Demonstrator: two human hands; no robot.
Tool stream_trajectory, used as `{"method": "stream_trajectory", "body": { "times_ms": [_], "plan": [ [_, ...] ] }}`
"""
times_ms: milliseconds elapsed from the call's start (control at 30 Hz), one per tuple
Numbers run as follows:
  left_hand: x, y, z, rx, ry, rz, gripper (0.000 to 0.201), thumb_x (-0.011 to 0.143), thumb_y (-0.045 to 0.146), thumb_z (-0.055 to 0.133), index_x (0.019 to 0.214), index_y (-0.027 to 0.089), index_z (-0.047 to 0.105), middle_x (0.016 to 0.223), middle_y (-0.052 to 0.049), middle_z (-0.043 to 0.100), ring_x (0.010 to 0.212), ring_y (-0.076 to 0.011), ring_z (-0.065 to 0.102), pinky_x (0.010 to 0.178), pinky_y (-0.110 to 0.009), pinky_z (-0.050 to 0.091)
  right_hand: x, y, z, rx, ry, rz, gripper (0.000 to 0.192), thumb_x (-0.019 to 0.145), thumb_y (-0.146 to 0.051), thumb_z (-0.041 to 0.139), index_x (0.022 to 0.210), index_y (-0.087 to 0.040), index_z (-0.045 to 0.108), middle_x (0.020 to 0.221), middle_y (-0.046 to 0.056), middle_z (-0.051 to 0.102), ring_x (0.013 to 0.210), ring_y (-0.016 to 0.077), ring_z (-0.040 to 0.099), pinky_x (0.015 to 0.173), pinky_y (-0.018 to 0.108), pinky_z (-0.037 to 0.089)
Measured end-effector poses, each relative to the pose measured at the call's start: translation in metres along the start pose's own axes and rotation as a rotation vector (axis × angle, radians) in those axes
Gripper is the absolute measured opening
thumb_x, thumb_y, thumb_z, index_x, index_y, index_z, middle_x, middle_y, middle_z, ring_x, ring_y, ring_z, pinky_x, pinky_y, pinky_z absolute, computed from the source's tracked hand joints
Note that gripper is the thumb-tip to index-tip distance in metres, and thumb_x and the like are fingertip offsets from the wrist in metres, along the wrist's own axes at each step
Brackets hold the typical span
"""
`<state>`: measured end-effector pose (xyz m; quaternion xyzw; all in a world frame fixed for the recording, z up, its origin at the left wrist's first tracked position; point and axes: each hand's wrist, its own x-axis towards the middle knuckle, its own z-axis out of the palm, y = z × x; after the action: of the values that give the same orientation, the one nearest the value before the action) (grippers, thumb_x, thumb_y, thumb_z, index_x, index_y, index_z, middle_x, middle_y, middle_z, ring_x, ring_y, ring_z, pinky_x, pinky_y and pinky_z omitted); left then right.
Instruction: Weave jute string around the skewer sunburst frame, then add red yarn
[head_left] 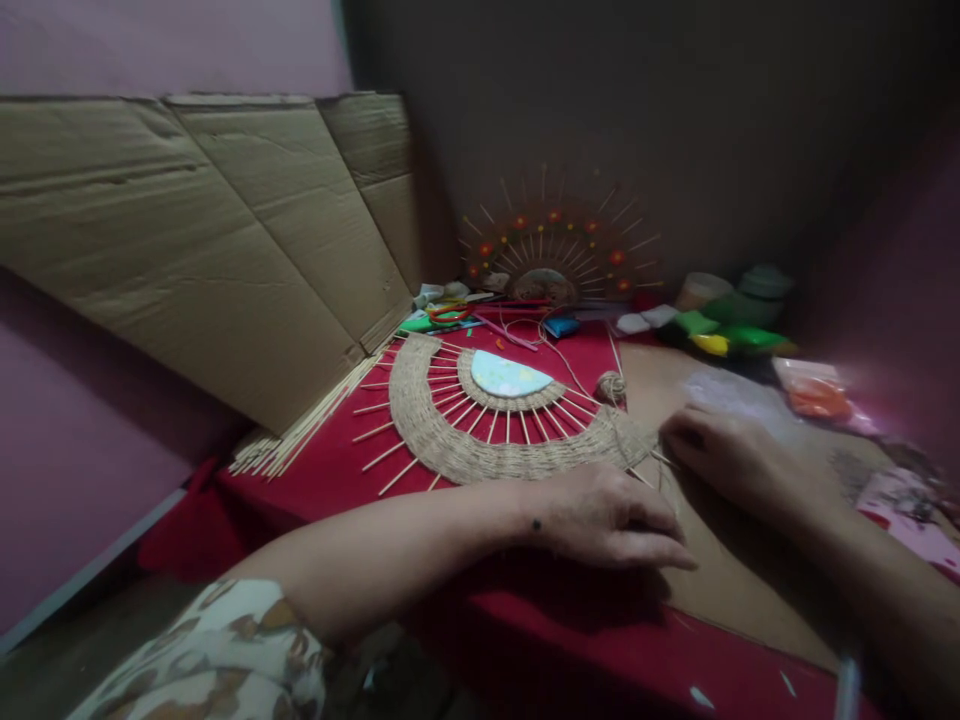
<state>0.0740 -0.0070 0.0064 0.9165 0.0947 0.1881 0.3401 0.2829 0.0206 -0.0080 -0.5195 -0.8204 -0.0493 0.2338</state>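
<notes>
A half-round fan of thin wooden sticks, with a woven twine band (420,420) around a light blue half-disc (506,374), lies on the red cloth. My left hand (611,515) rests across the band's lower right edge, its fingers stretched out to the right and slightly apart. At the right end of the weave, my right hand (709,452) is closed, fingertips pinched around thin twine beside the stick ends. What sits inside that pinch is mostly hidden. Just beyond the weave is a small ball of twine (611,387), its strand trailing behind.
Cardboard (225,260) stands upright at left, with loose sticks (307,430) along its foot. A finished-looking fan with orange flowers (553,217) leans at the back. Orange-handled scissors (450,314) and colourful packets (697,322) lie behind. Flat cardboard (739,590) lies under my right arm.
</notes>
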Motion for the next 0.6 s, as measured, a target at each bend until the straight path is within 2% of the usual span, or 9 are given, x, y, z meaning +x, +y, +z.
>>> {"method": "stream_trajectory", "body": {
  "times_ms": [167,300,400,467,533,600],
  "plan": [
    [-0.002,-0.004,-0.002,-0.094,0.017,-0.048,0.022,0.084,0.031,0.057,0.079,0.013,0.067,0.069,-0.004,0.063,0.066,-0.0093,0.057,0.064,-0.018,0.044,0.001,0.002,-0.001,-0.022,-0.013,-0.035,0.018,0.074,-0.021,0.045,0.059,-0.023,0.055,0.063,0.004,0.059,0.054,0.0158,0.049,0.055,0.03,0.035],
    [-0.002,-0.005,-0.007,-0.244,0.116,-0.103,0.024,0.083,0.033,0.058,0.074,0.013,0.066,0.066,-0.002,0.061,0.063,-0.0083,0.054,0.061,-0.018,0.042,0.002,0.005,0.002,-0.016,-0.025,-0.028,0.018,0.074,-0.021,0.045,0.062,-0.022,0.058,0.064,0.004,0.06,0.056,0.0157,0.051,0.055,0.028,0.036],
    [-0.001,-0.003,-0.015,-0.356,0.278,-0.211,0.027,0.082,0.035,0.057,0.068,0.013,0.064,0.057,0.002,0.052,0.053,-0.0066,0.045,0.051,-0.019,0.036,0.002,0.001,-0.002,-0.051,-0.05,0.027,0.016,0.074,-0.021,0.049,0.063,-0.021,0.061,0.066,0.004,0.062,0.058,0.0162,0.053,0.056,0.028,0.037],
    [0.0,-0.004,-0.022,-0.408,0.429,-0.304,0.03,0.083,0.035,0.054,0.063,0.013,0.062,0.049,0.004,0.045,0.046,-0.0054,0.037,0.046,-0.02,0.03,0.003,-0.003,-0.007,-0.058,-0.098,0.061,0.017,0.075,-0.019,0.049,0.067,-0.02,0.064,0.069,0.005,0.064,0.061,0.0163,0.054,0.059,0.027,0.038],
    [0.001,-0.008,-0.029,-0.438,0.584,-0.34,0.029,0.082,0.035,0.056,0.064,0.013,0.062,0.047,0.005,0.043,0.044,-0.005,0.035,0.045,-0.02,0.027,0.004,-0.007,-0.01,-0.049,-0.126,0.094,0.016,0.075,-0.016,0.05,0.073,-0.018,0.066,0.075,0.006,0.066,0.066,0.0166,0.056,0.062,0.026,0.038],
    [0.002,-0.015,-0.034,-0.506,0.669,-0.368,0.029,0.081,0.038,0.057,0.067,0.014,0.063,0.046,0.006,0.04,0.042,-0.0049,0.032,0.043,-0.021,0.023,0.004,-0.009,-0.011,-0.029,-0.148,0.117,0.018,0.076,-0.014,0.05,0.077,-0.017,0.067,0.077,0.006,0.066,0.068,0.0157,0.056,0.063,0.025,0.038]
  ]
}}
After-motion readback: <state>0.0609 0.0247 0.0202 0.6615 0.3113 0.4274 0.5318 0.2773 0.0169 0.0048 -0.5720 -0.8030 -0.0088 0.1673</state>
